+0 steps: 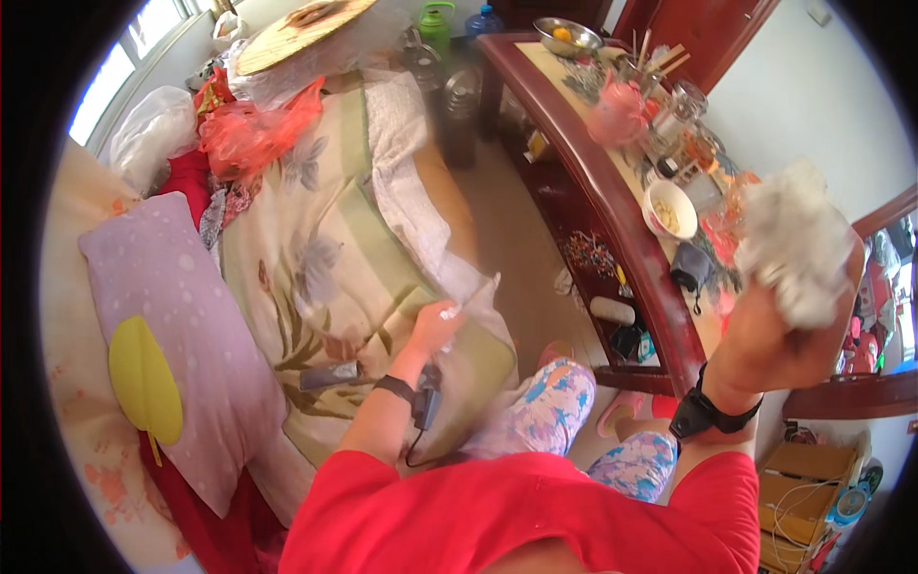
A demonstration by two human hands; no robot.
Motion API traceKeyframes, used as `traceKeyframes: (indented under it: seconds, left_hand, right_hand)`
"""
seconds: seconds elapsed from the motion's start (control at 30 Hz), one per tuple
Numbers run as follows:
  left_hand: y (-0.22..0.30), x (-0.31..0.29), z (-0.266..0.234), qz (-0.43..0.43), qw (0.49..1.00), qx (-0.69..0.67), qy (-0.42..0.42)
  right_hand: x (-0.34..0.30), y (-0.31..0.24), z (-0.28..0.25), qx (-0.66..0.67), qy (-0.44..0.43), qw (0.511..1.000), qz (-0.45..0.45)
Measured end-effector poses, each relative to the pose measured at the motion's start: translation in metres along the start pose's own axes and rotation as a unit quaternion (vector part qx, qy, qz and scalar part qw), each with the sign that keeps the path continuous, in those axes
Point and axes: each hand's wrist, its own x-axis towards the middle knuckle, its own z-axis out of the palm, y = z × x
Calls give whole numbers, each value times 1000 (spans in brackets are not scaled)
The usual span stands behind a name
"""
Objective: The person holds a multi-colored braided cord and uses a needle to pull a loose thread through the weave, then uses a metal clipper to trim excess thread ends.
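My right hand is raised at the right, in front of the sideboard's near end. Its fingers are closed round a crumpled off-white cloth, blurred by motion. At the bed's edge, my left hand is closed, with a bit of white showing at the fingers that I cannot make out. Below that hand, a dark grey device with a cord lies on the patterned bedspread. A flat grey object rests to the left of my forearm.
A dark red sideboard bears a white bowl, a pink teapot, jars and a metal bowl. On the bed are a lilac pillow, a yellow leaf-shaped fan and red plastic bags. Cardboard boxes stand lower right.
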Motion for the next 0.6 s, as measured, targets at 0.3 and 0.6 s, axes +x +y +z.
traceKeyframes:
  seconds: [0.3, 0.6]
  left_hand:
    - [-11, 16, 3, 13, 987, 160, 14]
    - [-18, 11, -5, -25, 992, 120, 8]
  right_hand:
    - [94, 102, 227, -106, 31, 951, -290]
    - [35, 136, 283, -59, -49, 995, -66]
